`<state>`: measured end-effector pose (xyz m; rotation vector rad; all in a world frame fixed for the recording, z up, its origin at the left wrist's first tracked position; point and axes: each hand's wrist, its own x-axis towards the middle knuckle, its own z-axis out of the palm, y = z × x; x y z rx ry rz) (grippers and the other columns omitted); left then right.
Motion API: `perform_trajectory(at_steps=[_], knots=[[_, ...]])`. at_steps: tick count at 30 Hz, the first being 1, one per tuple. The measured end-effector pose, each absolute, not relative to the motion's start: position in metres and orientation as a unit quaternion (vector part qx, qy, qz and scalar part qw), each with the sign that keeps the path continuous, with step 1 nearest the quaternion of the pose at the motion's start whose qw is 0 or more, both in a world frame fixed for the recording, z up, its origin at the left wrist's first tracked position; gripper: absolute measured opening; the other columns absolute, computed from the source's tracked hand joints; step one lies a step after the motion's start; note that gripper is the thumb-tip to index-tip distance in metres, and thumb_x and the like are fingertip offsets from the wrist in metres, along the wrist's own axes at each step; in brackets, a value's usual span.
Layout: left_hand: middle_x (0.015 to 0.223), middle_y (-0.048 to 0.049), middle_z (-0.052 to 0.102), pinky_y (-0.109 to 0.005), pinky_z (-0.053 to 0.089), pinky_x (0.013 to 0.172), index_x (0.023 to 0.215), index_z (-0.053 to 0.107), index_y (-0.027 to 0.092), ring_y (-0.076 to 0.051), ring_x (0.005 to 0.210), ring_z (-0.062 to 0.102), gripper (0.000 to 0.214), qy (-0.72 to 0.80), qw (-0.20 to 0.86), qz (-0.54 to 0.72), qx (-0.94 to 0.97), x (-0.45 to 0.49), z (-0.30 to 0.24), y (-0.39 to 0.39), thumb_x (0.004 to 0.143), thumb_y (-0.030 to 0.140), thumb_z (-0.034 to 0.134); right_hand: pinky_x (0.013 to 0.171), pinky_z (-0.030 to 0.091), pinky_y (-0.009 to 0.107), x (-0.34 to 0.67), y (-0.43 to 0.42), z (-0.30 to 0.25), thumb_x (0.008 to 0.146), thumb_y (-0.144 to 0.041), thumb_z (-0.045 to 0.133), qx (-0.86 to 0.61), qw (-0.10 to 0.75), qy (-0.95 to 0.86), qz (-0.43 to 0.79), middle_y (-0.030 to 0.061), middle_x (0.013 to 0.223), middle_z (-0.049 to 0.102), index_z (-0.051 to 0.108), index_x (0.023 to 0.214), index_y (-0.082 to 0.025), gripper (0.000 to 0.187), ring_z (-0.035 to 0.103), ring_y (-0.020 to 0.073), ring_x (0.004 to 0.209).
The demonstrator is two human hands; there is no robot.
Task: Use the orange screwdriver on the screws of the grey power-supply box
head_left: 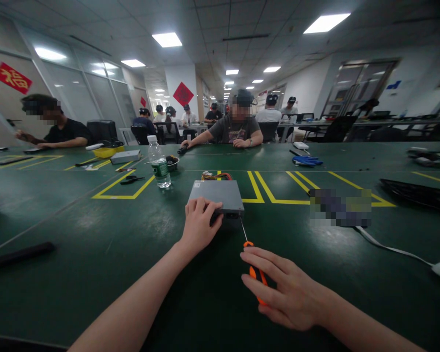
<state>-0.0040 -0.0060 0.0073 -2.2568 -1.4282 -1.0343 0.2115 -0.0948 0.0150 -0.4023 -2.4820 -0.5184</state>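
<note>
A grey metal power supply box [220,193] with coloured wires at its far end lies on the green table [95,244] in front of me. My left hand [199,225] grips the box's near left corner, fingers curled over its edge. My right hand [282,286] is wrapped round the orange handle of a screwdriver [252,264]. The screwdriver's thin shaft points forward and its tip meets the box's near right edge.
A water bottle [159,163] stands left of the box beside yellow floor-tape markings. A white cable [388,247] runs to the right. Blue gloves [307,160] lie further back. Two people sit across the table, others behind them. A dark bar [18,255] lies at left.
</note>
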Motion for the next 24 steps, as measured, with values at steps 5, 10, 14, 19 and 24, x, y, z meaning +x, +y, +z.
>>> perform_trajectory(at_steps=[5,10,14,19,24], knots=[[0.096,-0.0055,0.049,-0.038,0.035,0.08,0.102,0.058,0.024,-0.023,0.094,0.04,0.026,-0.493,0.136,-0.357,-0.781,-0.005,0.007,-0.006,0.077,0.028,0.056,0.083,0.049,0.034,0.211,-0.095,0.008,0.08,-0.033,0.056,-0.148,0.313,-0.91,-0.229,0.0115,0.106,0.061,0.056,0.084,-0.016,0.018,0.052,0.0233,0.109],[0.096,-0.0057,0.048,-0.038,0.035,0.08,0.102,0.058,0.024,-0.023,0.093,0.04,0.025,-0.491,0.137,-0.362,-0.78,-0.005,0.006,-0.005,0.077,0.028,0.055,0.083,0.05,0.031,0.21,-0.096,0.01,0.077,-0.031,0.06,-0.163,0.309,-0.907,-0.236,0.0122,0.102,0.063,0.057,0.081,-0.016,0.016,0.055,0.0218,0.105],[0.096,-0.0058,0.049,-0.038,0.035,0.08,0.102,0.058,0.024,-0.023,0.093,0.04,0.026,-0.492,0.136,-0.359,-0.781,-0.005,0.006,-0.005,0.077,0.028,0.055,0.083,0.051,0.034,0.211,-0.097,0.017,0.083,-0.032,0.049,-0.15,0.288,-0.923,-0.207,0.0163,0.105,0.06,0.058,0.101,-0.015,0.027,0.05,0.0263,0.112],[0.096,-0.0058,0.049,-0.038,0.036,0.08,0.102,0.058,0.024,-0.023,0.093,0.04,0.025,-0.492,0.137,-0.358,-0.782,-0.005,0.007,-0.006,0.077,0.028,0.055,0.085,0.05,0.033,0.211,-0.097,0.015,0.082,-0.027,0.051,-0.13,0.295,-0.925,-0.204,0.0163,0.103,0.061,0.057,0.099,-0.011,0.024,0.049,0.0259,0.113],[0.097,-0.0059,0.049,-0.038,0.036,0.08,0.102,0.057,0.023,-0.023,0.094,0.041,0.025,-0.491,0.137,-0.357,-0.783,-0.004,0.007,-0.006,0.077,0.027,0.055,0.085,0.05,0.032,0.209,-0.097,0.007,0.079,-0.03,0.058,-0.15,0.327,-0.908,-0.214,0.0169,0.105,0.061,0.055,0.08,-0.012,0.018,0.051,0.0243,0.111]])
